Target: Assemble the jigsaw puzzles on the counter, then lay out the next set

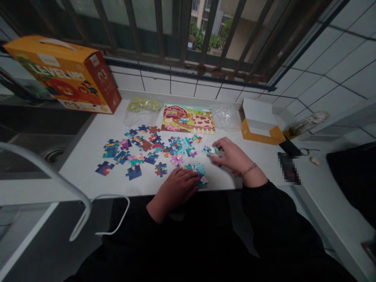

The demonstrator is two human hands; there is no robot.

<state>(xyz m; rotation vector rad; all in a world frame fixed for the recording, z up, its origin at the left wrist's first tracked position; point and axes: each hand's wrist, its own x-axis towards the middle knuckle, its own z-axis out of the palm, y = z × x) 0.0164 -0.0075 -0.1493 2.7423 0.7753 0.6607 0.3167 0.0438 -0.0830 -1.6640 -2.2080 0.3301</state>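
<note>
Jigsaw puzzle pieces (138,150) lie scattered across a white countertop (82,172), glossy die-cut card shapes with knobbed edges in blue, teal, maroon and pink, as a person's right hand (232,156) pinches a small piece (210,150) between thumb and fingers. The left hand (176,188), fingers curled and knuckles raised, lies over a teal cluster of pieces (199,174) near the counter's straight front edge; whether it grips them cannot be told. A thin bracelet (249,169) circles the right wrist, above a black sleeve (270,211). Beyond the scattered pieces, a farm-scene picture card (188,118) lies flat between two crinkled clear plastic bags (142,111) near the tiled wall (182,86). An open orange-and-white carton (260,121) sits at the far right of the counter, and a large orange puzzle box (64,74) leans at the far left, above a steel sink (35,137), with a curved white faucet (44,164) in the foreground
</note>
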